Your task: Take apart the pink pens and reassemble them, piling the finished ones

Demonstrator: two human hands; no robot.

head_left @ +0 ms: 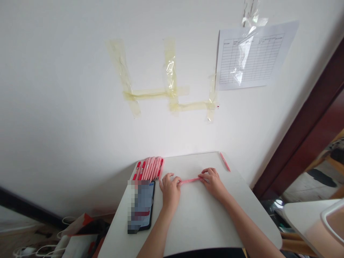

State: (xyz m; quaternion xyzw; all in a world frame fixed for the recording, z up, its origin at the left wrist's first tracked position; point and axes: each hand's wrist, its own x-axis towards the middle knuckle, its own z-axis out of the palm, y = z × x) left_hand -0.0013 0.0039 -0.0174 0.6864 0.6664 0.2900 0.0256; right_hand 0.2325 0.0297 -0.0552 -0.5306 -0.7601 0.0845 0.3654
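Note:
A slim pink pen [190,180] lies level between my hands, just over or on the white table [204,222]. My left hand [171,188] pinches its left end between thumb and fingertips. At the other end, the fingers of my right hand [213,182] close on the pen's tip. Left of my left hand sits a row of several pink and red pens [152,168], laid side by side. One more pink pen [225,162] rests by itself near the table's back right corner.
A phone [142,206] with a blurred screen lies on the table's left part. Behind stands a white wall with yellowed tape [150,94] and a taped-up printed sheet [249,57]. Bags and cables [72,236] are on the floor at left; a white chair [311,218] stands at right.

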